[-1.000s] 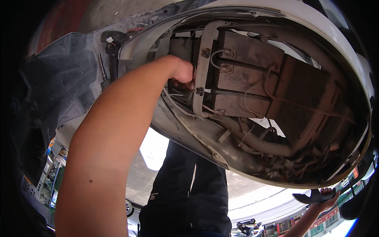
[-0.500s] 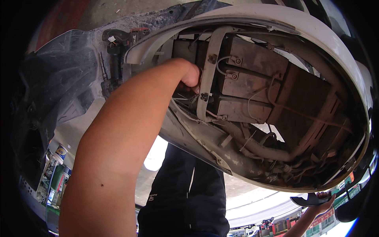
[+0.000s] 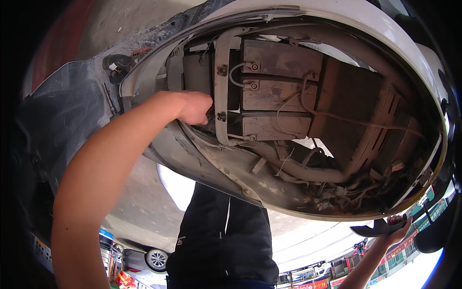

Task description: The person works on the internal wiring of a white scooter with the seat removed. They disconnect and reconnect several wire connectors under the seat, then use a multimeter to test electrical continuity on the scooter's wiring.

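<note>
My left hand [image 3: 196, 107] reaches into the open, dusty body shell [image 3: 269, 202] of what looks like an electric scooter. Its fingers are curled down just left of a metal crossbar [image 3: 221, 86]; the fingertips and whatever they grip are hidden. Right of that bar lie several dusty brown battery blocks [image 3: 281, 94], with a pale wire [image 3: 284, 115] between terminals. At the lower right, outside the shell's rim, my right hand [image 3: 397, 230] is wrapped round a black curved handle-like piece [image 3: 370, 229].
A dark plastic panel [image 3: 62, 101] lies at the left, with a black power tool [image 3: 117, 65] and a thin metal rod tool [image 3: 109, 98] beside it. Tangled wiring [image 3: 339, 192] fills the shell's lower right. A parked car [image 3: 144, 260] stands in the background.
The whole view has shifted, so the shell sits farther left and slightly higher. More of my left hand shows beside the crossbar. My right hand keeps its hold on the black piece.
</note>
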`<state>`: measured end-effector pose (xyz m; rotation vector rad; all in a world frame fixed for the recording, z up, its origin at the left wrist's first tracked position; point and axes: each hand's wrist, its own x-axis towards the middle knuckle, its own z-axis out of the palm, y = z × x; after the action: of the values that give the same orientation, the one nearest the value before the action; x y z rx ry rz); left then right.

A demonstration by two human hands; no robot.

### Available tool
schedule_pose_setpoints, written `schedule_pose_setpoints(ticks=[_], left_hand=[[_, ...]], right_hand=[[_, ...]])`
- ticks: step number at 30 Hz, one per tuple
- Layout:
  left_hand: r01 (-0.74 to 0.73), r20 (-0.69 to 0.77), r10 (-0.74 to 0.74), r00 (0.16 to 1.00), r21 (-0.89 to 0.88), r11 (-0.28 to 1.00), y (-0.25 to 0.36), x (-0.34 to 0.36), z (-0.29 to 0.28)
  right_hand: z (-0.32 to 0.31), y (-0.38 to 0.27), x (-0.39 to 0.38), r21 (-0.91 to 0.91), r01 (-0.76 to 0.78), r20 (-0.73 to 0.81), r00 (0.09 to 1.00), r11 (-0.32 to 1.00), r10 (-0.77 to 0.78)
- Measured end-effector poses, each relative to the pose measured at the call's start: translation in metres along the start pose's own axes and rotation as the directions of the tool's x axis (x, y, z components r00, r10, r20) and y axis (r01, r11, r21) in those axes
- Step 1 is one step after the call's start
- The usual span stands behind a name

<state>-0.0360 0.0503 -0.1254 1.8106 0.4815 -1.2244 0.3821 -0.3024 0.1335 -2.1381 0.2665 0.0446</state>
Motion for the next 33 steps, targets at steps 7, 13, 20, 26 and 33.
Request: schedule_pose_setpoints(ticks=[7,13,20,26,33], left_hand=[[-0.152,-0.113,0.144,0.983,-0.065,0.986,0.031,-0.045,0.021],[-0.097,0.066,0.107,0.992,-0.139,0.985,0.033,-0.057,-0.001],[0.004,0.006,-0.004,1.0,-0.012,1.0,0.012,-0.071,-0.005],[0.003,-0.32,-0.025,0.947,-0.068,0.998,0.009,-0.07,0.002],[0.052,-0.408,-0.067,0.91,-0.048,0.997,0.004,-0.047,-0.019]], right_hand=[[0.001,0.001,-0.003,0.006,0.042,-0.036,0.998,0.999,-0.042],[-0.001,0.003,0.001,-0.004,0.029,-0.068,0.997,1.0,-0.029],[0.002,0.001,-0.001,0.017,0.02,-0.047,0.999,1.0,-0.02],[0.001,0.001,-0.003,0.031,0.017,-0.019,1.0,0.999,-0.016],[-0.006,0.004,0.007,0.031,0.017,-0.024,1.0,0.999,-0.016]])
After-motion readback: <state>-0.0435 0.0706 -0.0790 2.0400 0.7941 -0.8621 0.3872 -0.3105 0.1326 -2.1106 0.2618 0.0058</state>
